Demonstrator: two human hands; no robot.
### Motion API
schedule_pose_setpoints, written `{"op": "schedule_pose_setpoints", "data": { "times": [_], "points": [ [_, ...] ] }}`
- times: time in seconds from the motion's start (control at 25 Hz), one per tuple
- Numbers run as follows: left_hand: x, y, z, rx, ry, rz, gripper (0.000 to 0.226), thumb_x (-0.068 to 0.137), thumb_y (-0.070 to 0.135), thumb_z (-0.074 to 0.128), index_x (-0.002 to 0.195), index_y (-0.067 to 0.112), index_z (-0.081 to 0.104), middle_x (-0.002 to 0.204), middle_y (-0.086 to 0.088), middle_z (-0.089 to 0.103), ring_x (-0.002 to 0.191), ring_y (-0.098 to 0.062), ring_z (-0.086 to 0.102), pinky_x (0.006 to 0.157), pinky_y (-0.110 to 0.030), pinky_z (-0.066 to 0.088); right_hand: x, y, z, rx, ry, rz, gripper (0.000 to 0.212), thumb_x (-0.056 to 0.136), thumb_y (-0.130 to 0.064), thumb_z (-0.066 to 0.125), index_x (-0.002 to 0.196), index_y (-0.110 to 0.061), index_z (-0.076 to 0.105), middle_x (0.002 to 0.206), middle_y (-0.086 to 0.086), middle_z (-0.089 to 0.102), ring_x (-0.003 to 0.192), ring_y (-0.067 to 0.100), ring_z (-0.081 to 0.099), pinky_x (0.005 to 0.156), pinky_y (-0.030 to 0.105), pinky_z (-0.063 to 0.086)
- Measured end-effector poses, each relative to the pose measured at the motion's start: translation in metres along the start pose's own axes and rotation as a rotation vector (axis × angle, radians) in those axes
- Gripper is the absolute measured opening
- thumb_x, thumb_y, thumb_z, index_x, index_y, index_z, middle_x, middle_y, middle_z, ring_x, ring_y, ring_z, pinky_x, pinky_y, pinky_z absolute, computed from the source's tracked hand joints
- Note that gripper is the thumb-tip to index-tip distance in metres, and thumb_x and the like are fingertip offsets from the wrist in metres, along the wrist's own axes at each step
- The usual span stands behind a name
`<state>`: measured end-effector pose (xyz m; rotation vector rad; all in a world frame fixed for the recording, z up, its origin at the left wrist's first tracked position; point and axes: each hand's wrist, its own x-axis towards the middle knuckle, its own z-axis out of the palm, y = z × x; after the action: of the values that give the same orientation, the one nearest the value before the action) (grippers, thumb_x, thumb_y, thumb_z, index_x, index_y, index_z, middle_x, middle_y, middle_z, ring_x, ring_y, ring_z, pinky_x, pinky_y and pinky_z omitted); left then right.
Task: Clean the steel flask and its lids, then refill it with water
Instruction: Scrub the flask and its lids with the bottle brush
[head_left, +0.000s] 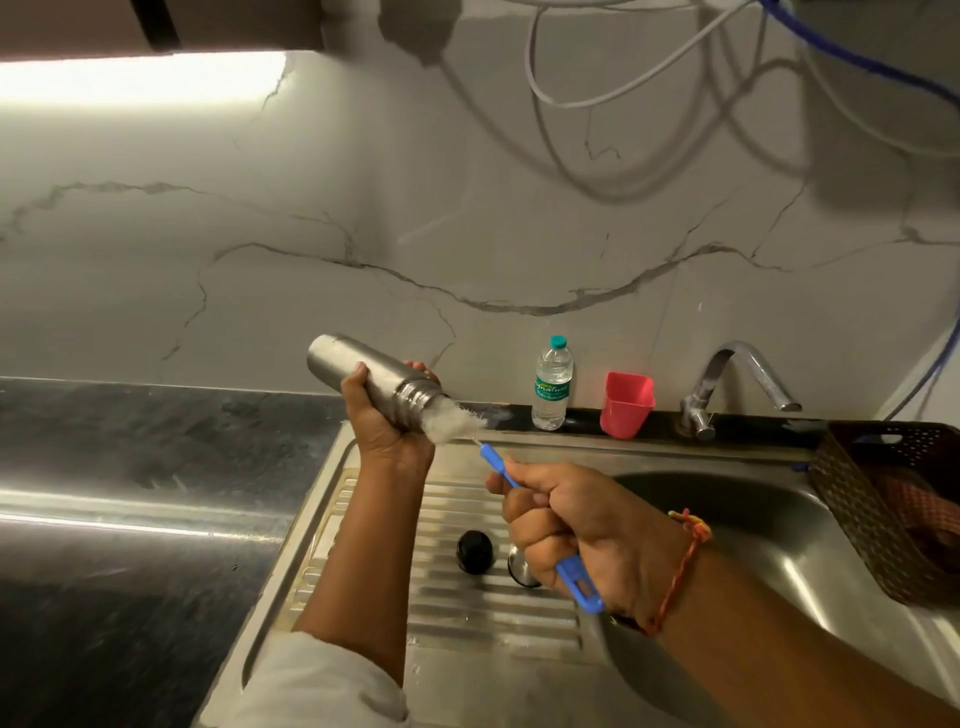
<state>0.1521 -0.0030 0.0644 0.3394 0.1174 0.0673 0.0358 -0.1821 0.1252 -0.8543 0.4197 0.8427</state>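
My left hand (382, 418) grips the steel flask (363, 374) around its middle, tilted nearly flat above the sink's drainboard (467, 618), its open mouth pointing right. White bristles of a bottle brush (457, 423) stick partly out of the mouth. My right hand (576, 519) is closed around the brush's blue handle (579, 582). On the drainboard below lie a black lid (474, 552) and a steel lid (521, 566), the steel one partly hidden by my right hand.
A sink basin (737, 525) lies to the right, with a steel tap (727, 384) behind it. A plastic water bottle (552, 384) and a pink cup (627, 405) stand on the back ledge. A brown basket (883, 499) sits at the right. Dark countertop (130, 493) extends left.
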Motion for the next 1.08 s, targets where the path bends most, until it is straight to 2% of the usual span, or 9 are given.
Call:
{"op": "schedule_pose_setpoints", "data": {
  "times": [0.2, 0.36, 0.48, 0.56, 0.64, 0.76, 0.84, 0.96, 1.08],
  "points": [
    [-0.012, -0.018, -0.001, 0.135, 0.046, -0.085, 0.068, 0.080, 0.041, 0.076, 0.132, 0.005, 0.051, 0.097, -0.010, 0.065, 0.084, -0.023, 0.069, 0.078, -0.037, 0.060, 0.010, -0.003, 0.000, -0.168, 0.109, -0.087, 0.030, 0.104, -0.033, 0.046, 0.103, -0.007, 0.061, 0.056, -0.007, 0.036, 0.040, 0.002, 0.027, 0.035, 0.014, 0.020],
    [-0.005, -0.004, 0.004, 0.153, 0.229, -0.037, 0.073, 0.081, 0.036, 0.079, 0.139, 0.006, 0.046, 0.098, -0.013, 0.070, 0.078, -0.026, 0.074, 0.069, -0.040, 0.061, 0.012, 0.002, -0.008, -1.060, 0.484, -0.474, 0.036, 0.104, -0.036, 0.045, 0.093, -0.014, 0.070, 0.061, -0.005, 0.048, 0.047, 0.006, 0.039, 0.046, 0.021, 0.033],
    [-0.010, -0.027, 0.009, 0.379, 0.375, -0.005, 0.064, 0.084, 0.033, 0.080, 0.133, 0.010, 0.045, 0.114, -0.018, 0.067, 0.085, -0.031, 0.076, 0.066, -0.041, 0.062, 0.029, -0.010, -0.013, -1.474, 0.683, -0.577, 0.032, 0.104, -0.042, 0.040, 0.093, -0.023, 0.064, 0.072, -0.004, 0.058, 0.064, 0.012, 0.056, 0.058, 0.029, 0.046],
    [-0.003, -0.026, 0.011, 0.413, 0.416, -0.008, 0.064, 0.083, 0.032, 0.081, 0.132, 0.010, 0.046, 0.115, -0.020, 0.067, 0.085, -0.032, 0.076, 0.063, -0.043, 0.062, 0.029, -0.008, -0.020, -1.680, 0.701, -0.636, 0.027, 0.105, -0.039, 0.038, 0.097, -0.025, 0.059, 0.073, -0.007, 0.054, 0.064, 0.011, 0.054, 0.059, 0.028, 0.048],
    [0.010, -0.011, 0.010, 0.359, 0.465, 0.013, 0.067, 0.081, 0.032, 0.083, 0.133, 0.009, 0.047, 0.113, -0.019, 0.070, 0.079, -0.031, 0.077, 0.065, -0.047, 0.063, 0.022, 0.000, -0.031, -1.839, 0.648, -0.713, 0.022, 0.106, -0.034, 0.039, 0.106, -0.023, 0.058, 0.068, -0.011, 0.045, 0.057, 0.003, 0.045, 0.052, 0.016, 0.035],
    [0.011, -0.019, 0.005, 0.331, 0.497, -0.004, 0.068, 0.080, 0.033, 0.083, 0.132, 0.009, 0.048, 0.110, -0.018, 0.071, 0.072, -0.030, 0.077, 0.071, -0.049, 0.063, 0.026, -0.003, -0.029, -1.884, 0.666, -0.751, 0.022, 0.106, -0.032, 0.040, 0.116, -0.022, 0.057, 0.068, -0.010, 0.040, 0.057, 0.004, 0.043, 0.054, 0.019, 0.037],
    [0.004, -0.032, 0.004, 0.358, 0.454, -0.062, 0.065, 0.080, 0.034, 0.083, 0.130, 0.009, 0.050, 0.110, -0.018, 0.072, 0.074, -0.029, 0.077, 0.071, -0.046, 0.063, 0.033, -0.007, -0.018, -1.904, 0.670, -0.673, 0.021, 0.105, -0.033, 0.042, 0.114, -0.022, 0.058, 0.071, -0.008, 0.043, 0.061, 0.007, 0.044, 0.057, 0.024, 0.038],
    [0.010, -0.018, 0.000, 0.256, 0.433, -0.035, 0.064, 0.081, 0.032, 0.081, 0.132, 0.005, 0.054, 0.101, -0.013, 0.073, 0.075, -0.028, 0.075, 0.067, -0.042, 0.062, 0.030, -0.002, -0.023, -1.601, 0.527, -0.613, 0.034, 0.104, -0.040, 0.041, 0.087, -0.018, 0.061, 0.069, -0.004, 0.053, 0.058, 0.010, 0.048, 0.054, 0.026, 0.039],
    [0.000, -0.023, 0.000, 0.263, 0.389, -0.016, 0.059, 0.085, 0.035, 0.077, 0.129, 0.003, 0.054, 0.086, -0.009, 0.069, 0.062, -0.021, 0.072, 0.057, -0.033, 0.059, 0.024, -0.008, -0.015, -1.311, 0.434, -0.553, 0.035, 0.103, -0.038, 0.047, 0.088, -0.016, 0.070, 0.061, -0.003, 0.051, 0.051, 0.008, 0.043, 0.053, 0.026, 0.038]
  ]
}}
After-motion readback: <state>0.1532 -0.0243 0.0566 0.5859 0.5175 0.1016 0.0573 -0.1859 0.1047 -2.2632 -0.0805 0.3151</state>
